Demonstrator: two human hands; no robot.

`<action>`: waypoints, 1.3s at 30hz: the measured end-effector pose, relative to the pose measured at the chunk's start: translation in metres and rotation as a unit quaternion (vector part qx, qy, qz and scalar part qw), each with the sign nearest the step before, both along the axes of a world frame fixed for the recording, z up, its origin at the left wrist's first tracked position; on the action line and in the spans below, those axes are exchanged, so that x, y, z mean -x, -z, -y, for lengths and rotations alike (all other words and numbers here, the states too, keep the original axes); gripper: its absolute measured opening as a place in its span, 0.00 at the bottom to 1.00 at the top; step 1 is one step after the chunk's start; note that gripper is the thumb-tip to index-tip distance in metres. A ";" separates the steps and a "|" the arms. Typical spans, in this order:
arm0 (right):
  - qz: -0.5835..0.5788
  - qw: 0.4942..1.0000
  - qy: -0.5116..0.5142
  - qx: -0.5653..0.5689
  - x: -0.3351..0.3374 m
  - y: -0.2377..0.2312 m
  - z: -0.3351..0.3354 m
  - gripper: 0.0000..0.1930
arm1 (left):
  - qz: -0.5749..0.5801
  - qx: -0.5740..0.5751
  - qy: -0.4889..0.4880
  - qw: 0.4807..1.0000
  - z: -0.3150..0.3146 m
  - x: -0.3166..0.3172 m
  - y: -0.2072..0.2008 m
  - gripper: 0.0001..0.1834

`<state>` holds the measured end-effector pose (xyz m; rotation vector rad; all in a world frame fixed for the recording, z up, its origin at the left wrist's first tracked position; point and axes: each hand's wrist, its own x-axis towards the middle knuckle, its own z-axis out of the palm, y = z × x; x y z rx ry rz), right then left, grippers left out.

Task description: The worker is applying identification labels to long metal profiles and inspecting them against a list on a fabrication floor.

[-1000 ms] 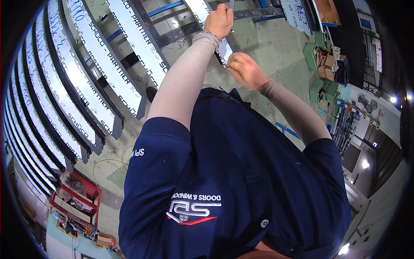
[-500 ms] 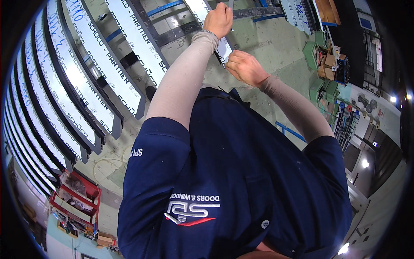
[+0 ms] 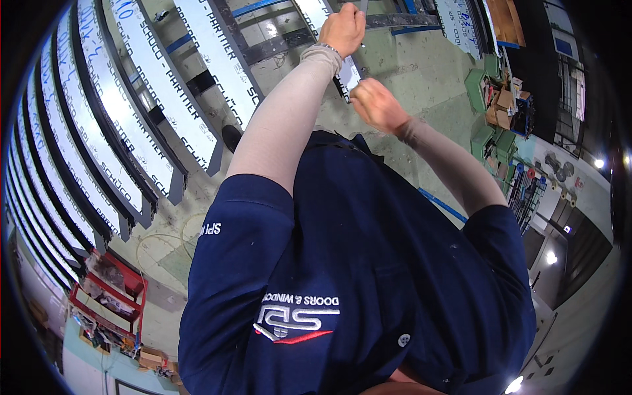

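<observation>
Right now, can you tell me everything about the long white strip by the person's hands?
The strip is long, flat and narrow, with a shiny white top, maybe plastic film, carrying dark printing. A dark edge shows along its side. It slants from the top of the picture toward the person, seemingly lying across dark support bars. Its far end is out of view. The left hand covers part of it; the right hand is at its near end, but I can't tell if it touches.
</observation>
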<state>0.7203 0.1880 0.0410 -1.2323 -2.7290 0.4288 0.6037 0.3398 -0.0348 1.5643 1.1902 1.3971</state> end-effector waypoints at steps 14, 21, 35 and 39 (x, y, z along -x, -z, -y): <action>-0.053 0.990 0.126 0.023 0.013 -0.005 0.018 0.06 | -0.039 -0.037 -0.023 0.998 0.002 -0.002 0.003 0.10; 0.023 0.986 0.159 -0.047 0.018 0.018 0.020 0.06 | -0.054 0.038 0.023 0.998 0.001 0.002 -0.001 0.09; -0.207 0.906 0.369 0.020 0.024 0.025 0.051 0.09 | -0.029 0.192 0.156 0.969 0.016 0.037 -0.027 0.18; -0.220 0.900 0.376 0.008 0.025 0.027 0.051 0.06 | -0.172 0.138 0.227 0.949 0.060 0.070 -0.040 0.17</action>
